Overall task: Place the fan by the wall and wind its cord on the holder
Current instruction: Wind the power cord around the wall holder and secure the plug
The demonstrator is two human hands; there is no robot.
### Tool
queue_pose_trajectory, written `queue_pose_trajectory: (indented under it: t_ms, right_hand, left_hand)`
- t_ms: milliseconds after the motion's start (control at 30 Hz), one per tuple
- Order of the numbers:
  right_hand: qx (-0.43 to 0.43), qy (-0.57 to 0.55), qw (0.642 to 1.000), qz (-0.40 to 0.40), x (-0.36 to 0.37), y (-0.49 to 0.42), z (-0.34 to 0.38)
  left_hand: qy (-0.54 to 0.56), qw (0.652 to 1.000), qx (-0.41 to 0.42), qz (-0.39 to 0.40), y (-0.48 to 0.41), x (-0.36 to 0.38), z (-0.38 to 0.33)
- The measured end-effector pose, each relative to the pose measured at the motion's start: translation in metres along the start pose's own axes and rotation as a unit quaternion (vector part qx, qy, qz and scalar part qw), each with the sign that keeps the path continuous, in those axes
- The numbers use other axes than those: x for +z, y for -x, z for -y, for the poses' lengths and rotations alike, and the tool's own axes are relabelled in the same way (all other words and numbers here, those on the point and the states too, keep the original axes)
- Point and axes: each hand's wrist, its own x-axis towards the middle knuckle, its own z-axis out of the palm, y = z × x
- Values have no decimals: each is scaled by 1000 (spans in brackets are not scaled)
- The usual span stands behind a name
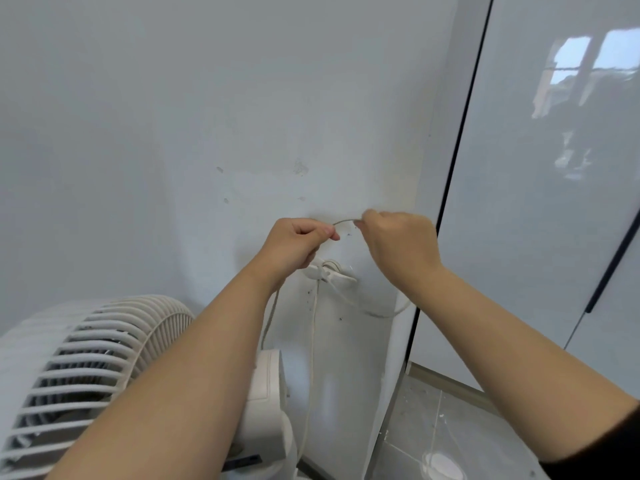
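A white fan (86, 368) stands on the floor at the lower left, close to the white wall (207, 116). Its pale cord (311, 348) rises along the wall to a white holder (329, 271) fixed there, with at least one turn around it. A loop of cord sags to the right of the holder. Above the holder, my left hand (298, 242) and my right hand (398, 244) each pinch the cord, and a short arc of it spans between them. My left forearm covers part of the fan's body.
A glossy white cabinet door (540, 202) with a dark edge stands right of the wall corner. Grey floor tiles (460, 434) show at the lower right, with a small white round object (443, 465) lying on them.
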Motion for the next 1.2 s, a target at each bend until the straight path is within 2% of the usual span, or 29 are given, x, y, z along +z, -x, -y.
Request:
queue_pose_trajectory:
  t_ms: [33, 100, 167, 200, 233, 333, 400, 500, 600, 733, 800, 867, 933, 1033, 1100, 1200]
  right_hand:
    - [11, -10, 1000, -9, 0, 0, -2]
    - [119, -87, 988, -53, 0, -3, -15]
    - [257, -216, 941, -45, -9, -9, -30]
    - [288, -246, 924, -48, -10, -9, -36]
    - [290, -245, 924, -49, -11, -8, -39]
    - [167, -108, 977, -75, -13, -1, -31]
    - [91, -66, 992, -64, -13, 2, -19]
    - [-1, -62, 997, -53, -8, 3, -10]
    - [-11, -77, 997, -19, -6, 6, -2]
    - [17, -103, 995, 4, -2, 4, -3]
    - [20, -80, 996, 21, 1, 7, -5]
    - [25, -73, 995, 64, 2, 11, -5]
    - [34, -66, 991, 115, 2, 16, -4]
    - [12, -75, 987, 142, 3, 21, -3]
    - [-12, -117, 977, 179, 6, 25, -1]
    - [-2, -204, 936, 287, 12, 28, 0]
  left_hand:
    - [-1, 1000, -7, -5, 0, -3, 1]
    - [-7, 999, -20, -34, 0, -10, 4]
    - [-21, 996, -28, -84, -2, -16, 8]
    - [-29, 993, -30, -110, -3, -18, 10]
    - [-32, 990, -31, -132, -5, -19, 11]
    - [43, 991, -31, -125, -7, -16, 9]
    - [144, 987, -35, -64, -7, -12, 4]
    - [254, 964, -61, 40, -5, -8, 0]
    - [299, 941, -81, 134, -1, -7, 1]
    - [190, 948, -117, 227, 4, -10, 6]
    - [111, 966, -142, 183, 2, -9, 8]
    - [-1, 983, -177, 57, -3, -8, 12]
    - [-91, 970, -224, -22, -7, -10, 19]
    - [-84, 954, -287, 16, -7, -14, 26]
    - [-69, 951, -298, 36, -7, -15, 28]
    - [-9, 954, -295, 47, -8, -13, 26]
